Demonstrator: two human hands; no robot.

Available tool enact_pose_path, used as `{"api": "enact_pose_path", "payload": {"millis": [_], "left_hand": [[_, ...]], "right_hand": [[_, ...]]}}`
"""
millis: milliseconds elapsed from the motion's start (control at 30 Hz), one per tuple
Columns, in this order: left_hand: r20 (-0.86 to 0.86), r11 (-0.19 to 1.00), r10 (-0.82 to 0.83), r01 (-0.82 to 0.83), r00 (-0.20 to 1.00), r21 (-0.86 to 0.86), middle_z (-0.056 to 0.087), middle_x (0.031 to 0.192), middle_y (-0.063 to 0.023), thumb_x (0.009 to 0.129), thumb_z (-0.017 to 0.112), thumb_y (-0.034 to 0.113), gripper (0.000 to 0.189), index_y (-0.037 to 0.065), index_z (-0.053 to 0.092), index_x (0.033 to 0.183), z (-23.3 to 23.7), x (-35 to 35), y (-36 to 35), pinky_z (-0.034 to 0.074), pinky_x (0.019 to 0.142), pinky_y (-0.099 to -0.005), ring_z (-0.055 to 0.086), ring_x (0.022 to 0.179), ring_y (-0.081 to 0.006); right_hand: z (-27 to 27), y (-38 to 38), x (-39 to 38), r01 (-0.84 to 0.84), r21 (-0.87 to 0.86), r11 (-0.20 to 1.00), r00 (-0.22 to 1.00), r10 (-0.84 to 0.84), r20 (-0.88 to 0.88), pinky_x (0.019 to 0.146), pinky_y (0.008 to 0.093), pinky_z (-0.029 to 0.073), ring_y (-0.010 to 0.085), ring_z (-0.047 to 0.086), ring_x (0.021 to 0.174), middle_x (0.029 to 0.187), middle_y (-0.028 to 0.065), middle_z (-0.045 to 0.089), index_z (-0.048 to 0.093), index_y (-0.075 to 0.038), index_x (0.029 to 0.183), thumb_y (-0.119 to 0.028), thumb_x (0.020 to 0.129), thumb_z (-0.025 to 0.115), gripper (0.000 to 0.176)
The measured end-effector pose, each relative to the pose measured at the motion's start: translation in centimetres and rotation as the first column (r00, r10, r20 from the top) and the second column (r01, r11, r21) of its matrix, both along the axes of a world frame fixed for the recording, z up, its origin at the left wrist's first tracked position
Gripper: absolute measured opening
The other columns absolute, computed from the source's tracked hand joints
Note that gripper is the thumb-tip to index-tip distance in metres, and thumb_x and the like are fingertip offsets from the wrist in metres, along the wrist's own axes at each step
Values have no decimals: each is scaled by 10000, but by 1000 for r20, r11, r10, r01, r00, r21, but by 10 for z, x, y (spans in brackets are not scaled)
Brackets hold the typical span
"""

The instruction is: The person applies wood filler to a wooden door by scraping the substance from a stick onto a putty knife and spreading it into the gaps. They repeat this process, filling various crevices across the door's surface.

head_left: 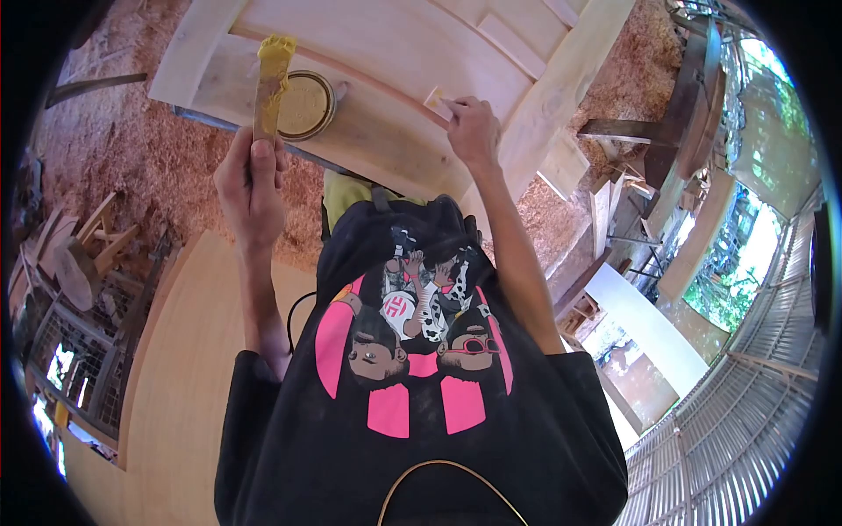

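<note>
My left hand (252, 188) is wrapped around the lower end of a flat wooden stick (268, 110), held upright. Thick yellow putty (277, 48) coats the stick's top and one edge. Beside it, a round tin (307, 107) with yellowish contents or a yellowish lid sits on a pale wooden panelled door (377, 145). My right hand (474, 131) pinches a small pale putty spreader (437, 101) against the door, near the edge of a recessed panel. The fingers partly cover the spreader.
Wood shavings (132, 171) cover the ground around the door. A plywood sheet (184, 368) lies at lower left, near wooden stools (96, 237) and a wire mesh frame (83, 355). Planks (605, 210) and timber stand at right, beside corrugated metal sheeting (737, 447).
</note>
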State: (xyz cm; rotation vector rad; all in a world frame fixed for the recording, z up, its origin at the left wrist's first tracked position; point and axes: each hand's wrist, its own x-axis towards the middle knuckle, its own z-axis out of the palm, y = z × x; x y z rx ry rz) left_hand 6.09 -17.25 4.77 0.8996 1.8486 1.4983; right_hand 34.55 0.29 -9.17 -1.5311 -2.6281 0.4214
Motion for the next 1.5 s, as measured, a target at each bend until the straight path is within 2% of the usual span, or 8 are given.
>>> {"api": "enact_pose_path", "payload": {"millis": [300, 500, 600, 700, 867, 1033, 1167, 1500], "left_hand": [[4, 999, -50, 50, 999, -18, 562, 713, 3, 1111, 493, 229, 314, 8, 628, 933, 1, 1, -1, 353, 525, -228, 452, 581, -44], [53, 997, -48, 51, 997, -61, 542, 709, 14, 1117, 492, 225, 311, 12, 641, 946, -3, 4, 4, 364, 539, -228, 463, 600, -43], [295, 966, -33, 107, 955, -236, 523, 746, 36, 1128, 480, 241, 293, 24, 625, 996, 9, 20, 16, 374, 543, -223, 456, 616, -40], [556, 950, -91, 240, 826, -201, 520, 786, 35, 1130, 477, 256, 269, 32, 605, 1052, 4, 39, 23, 376, 539, -217, 446, 615, -40], [765, 939, -185, 341, 617, -48, 496, 791, 34, 1136, 461, 260, 252, 45, 582, 1082, 19, 72, 38, 364, 526, -208, 437, 610, -44], [830, 925, -222, 381, 511, 13, 496, 803, 25, 1129, 480, 268, 241, 46, 569, 1095, 36, 82, 45, 338, 507, -200, 430, 611, -46], [814, 929, -182, 367, 552, -41, 499, 777, 31, 1133, 462, 266, 255, 50, 573, 1057, 38, 71, 49, 366, 505, -207, 451, 609, -39], [160, 882, -409, 434, 899, -184, 510, 785, 13, 1116, 473, 197, 236, 9, 613, 1086, 34, 82, 52, 393, 603, -253, 456, 685, -64]], "right_hand": [[0, 15, -28, 195, -177, 965, 975, -171, 140, 850, 505, 566, 397, 704, 966, 988, 216, 739, 808, -103, 1063, -102, 818, 630, 303], [15, 30, 2, 4, -170, 985, 1000, -9, -28, 812, 494, 583, 404, 724, 867, 1044, 203, 750, 803, -91, 1080, -85, 832, 648, 293], [59, 23, -2, 91, -292, 952, 909, -199, -367, 826, 348, 594, 293, 756, 944, 1049, 202, 757, 797, -40, 1079, -34, 888, 667, 231], [120, -8, -21, -11, -184, 983, 688, -126, -715, 697, 340, 566, 300, 696, 736, 1071, 153, 735, 798, -68, 1119, 21, 812, 708, 333], [163, -46, -55, -101, 450, 887, 701, 384, -600, 677, 341, 490, 198, 583, 778, 1009, 29, 644, 791, -79, 1200, 25, 775, 751, 439], [143, -63, -43, -143, 513, 846, 776, 418, -472, 795, 354, 468, 203, 591, 923, 1056, 2, 632, 750, -109, 1303, -10, 744, 710, 569], [147, -66, -22, -168, 494, 853, 833, 391, -391, 794, 358, 471, 215, 600, 950, 1080, 18, 641, 755, -107, 1290, 3, 736, 697, 567], [216, -47, -36, -45, 170, 984, 838, 130, -531, 802, 362, 550, 268, 643, 926, 1089, 41, 734, 783, -75, 1140, 79, 763, 645, 431]]}}
